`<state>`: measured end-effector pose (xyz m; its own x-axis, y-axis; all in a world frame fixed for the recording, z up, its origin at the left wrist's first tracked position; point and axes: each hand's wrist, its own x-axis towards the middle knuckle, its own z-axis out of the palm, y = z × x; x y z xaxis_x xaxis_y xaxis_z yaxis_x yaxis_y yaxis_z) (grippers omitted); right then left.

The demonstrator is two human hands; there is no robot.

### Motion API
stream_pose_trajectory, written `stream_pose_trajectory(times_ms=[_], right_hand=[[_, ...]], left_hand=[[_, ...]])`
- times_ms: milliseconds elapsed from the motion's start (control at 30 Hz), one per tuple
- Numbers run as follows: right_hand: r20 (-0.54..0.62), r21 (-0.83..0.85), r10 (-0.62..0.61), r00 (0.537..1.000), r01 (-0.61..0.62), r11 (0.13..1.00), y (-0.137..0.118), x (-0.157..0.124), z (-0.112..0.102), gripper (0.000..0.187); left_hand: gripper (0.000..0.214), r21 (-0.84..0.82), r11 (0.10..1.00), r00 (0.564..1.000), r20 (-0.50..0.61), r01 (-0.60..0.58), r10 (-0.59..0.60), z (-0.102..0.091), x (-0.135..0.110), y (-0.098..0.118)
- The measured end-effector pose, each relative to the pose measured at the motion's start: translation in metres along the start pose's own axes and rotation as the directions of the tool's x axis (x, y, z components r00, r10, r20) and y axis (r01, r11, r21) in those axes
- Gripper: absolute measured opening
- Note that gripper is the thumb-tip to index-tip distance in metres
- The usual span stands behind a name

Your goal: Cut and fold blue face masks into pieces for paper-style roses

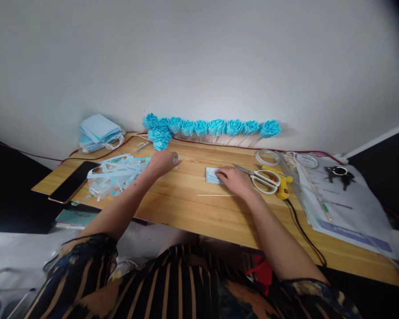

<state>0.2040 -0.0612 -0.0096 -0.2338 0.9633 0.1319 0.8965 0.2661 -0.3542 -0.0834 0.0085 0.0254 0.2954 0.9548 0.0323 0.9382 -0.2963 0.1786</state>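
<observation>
My left hand [164, 164] is over the table at the right edge of a heap of light blue cut scraps [118, 170]. Its fingers are curled around a small light blue scrap [177, 161], which shows only in part. My right hand [234, 178] has its bent fingertips on a small light blue rectangle of fabric [211, 174], gripping its right side; whether it is one layer or several I cannot tell. Just in front of that hand, a thin pale stick [214, 195] lies flat. White-handled scissors [267, 181] are close to its right, blades toward it.
Blue flowers on sticks [216, 127] line the wall. A yellow glue gun [283, 188] with a black cord, a tape roll [267, 157], papers [344, 204] and keys [339, 173] are on the right. A phone [73, 181] and stacked blue sheets [99, 130] are on the left.
</observation>
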Motion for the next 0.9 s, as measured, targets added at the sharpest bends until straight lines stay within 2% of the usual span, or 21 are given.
stream_pose_trajectory(times_ms=[67, 133, 200, 233, 267, 300, 333, 367, 400, 467, 500, 567, 633, 700, 800, 900], right_hand=[[-0.107, 0.069, -0.021, 0.994, 0.028, 0.997, -0.002, -0.001, -0.002, 0.025], [-0.272, 0.211, -0.010, 0.962, 0.070, 0.975, -0.004, -0.002, -0.003, 0.027], [-0.373, 0.390, 0.071, 0.925, 0.087, 0.917, -0.005, -0.001, -0.003, 0.031], [-0.376, 0.495, 0.128, 0.918, 0.082, 0.865, -0.006, 0.000, -0.002, 0.035], [-0.353, 0.607, 0.185, 0.917, 0.074, 0.791, -0.007, 0.001, -0.001, 0.040], [-0.311, 0.716, 0.225, 0.923, 0.071, 0.695, -0.007, 0.002, 0.001, 0.047], [-0.263, 0.811, 0.246, 0.933, 0.076, 0.580, -0.008, 0.004, 0.002, 0.055], [-0.220, 0.886, 0.246, 0.944, 0.087, 0.456, -0.009, 0.005, 0.002, 0.063], [-0.176, 0.937, 0.225, 0.958, 0.092, 0.338, -0.010, 0.006, 0.003, 0.068], [-0.084, 0.990, 0.163, 0.983, 0.064, 0.126, -0.012, 0.008, 0.003, 0.069], [-0.037, 0.998, 0.128, 0.991, 0.031, 0.046, -0.012, 0.008, 0.003, 0.067], [0.030, 0.999, 0.102, 0.994, -0.025, -0.047, -0.013, 0.008, 0.003, 0.060], [0.034, 0.998, 0.163, 0.986, -0.024, -0.063, -0.011, 0.009, 0.004, 0.052], [-0.018, 1.000, 0.274, 0.962, 0.024, -0.019, -0.008, 0.009, 0.004, 0.045], [-0.135, 0.986, 0.395, 0.909, 0.084, 0.143, -0.004, 0.011, 0.005, 0.040], [-0.193, 0.954, 0.424, 0.885, 0.069, 0.291, -0.001, 0.012, 0.005, 0.040]], left_hand=[[0.028, -0.059, 0.993, 0.995, -0.003, 0.101, -0.101, 0.015, 0.002, -0.002], [0.017, -0.174, 0.970, 0.984, -0.021, 0.170, -0.176, 0.026, 0.006, -0.001], [0.011, -0.286, 0.948, 0.987, -0.024, 0.143, -0.156, 0.027, 0.011, 0.006], [0.012, -0.401, 0.911, 0.992, -0.026, 0.100, -0.120, 0.024, 0.012, 0.012], [0.013, -0.546, 0.837, 0.996, -0.031, 0.051, -0.081, 0.020, 0.013, 0.020], [0.015, -0.761, 0.649, 0.998, -0.047, -0.004, -0.050, 0.015, 0.013, 0.030], [0.017, -0.931, 0.364, 0.999, -0.046, -0.040, -0.009, 0.010, 0.013, 0.041], [0.021, -0.993, 0.107, 0.998, -0.044, -0.048, 0.039, 0.006, 0.011, 0.052], [0.026, -0.996, -0.080, 0.996, -0.038, -0.031, 0.084, 0.003, 0.009, 0.063], [0.031, -0.961, -0.276, 0.989, -0.019, 0.023, 0.147, 0.000, 0.005, 0.081], [0.032, -0.942, -0.333, 0.988, -0.012, 0.042, 0.157, 0.001, 0.003, 0.088], [0.032, -0.911, -0.406, 0.987, -0.001, 0.066, 0.161, 0.007, 0.003, 0.097], [0.030, -0.893, -0.442, 0.987, 0.013, 0.084, 0.163, 0.015, 0.005, 0.099], [0.025, -0.887, -0.449, 0.987, 0.044, 0.109, 0.153, 0.022, 0.009, 0.099], [0.027, -0.886, -0.418, 0.976, 0.142, 0.201, 0.167, 0.029, 0.014, 0.097], [0.036, -0.917, -0.337, 0.972, 0.165, 0.213, 0.167, 0.036, 0.018, 0.096]])
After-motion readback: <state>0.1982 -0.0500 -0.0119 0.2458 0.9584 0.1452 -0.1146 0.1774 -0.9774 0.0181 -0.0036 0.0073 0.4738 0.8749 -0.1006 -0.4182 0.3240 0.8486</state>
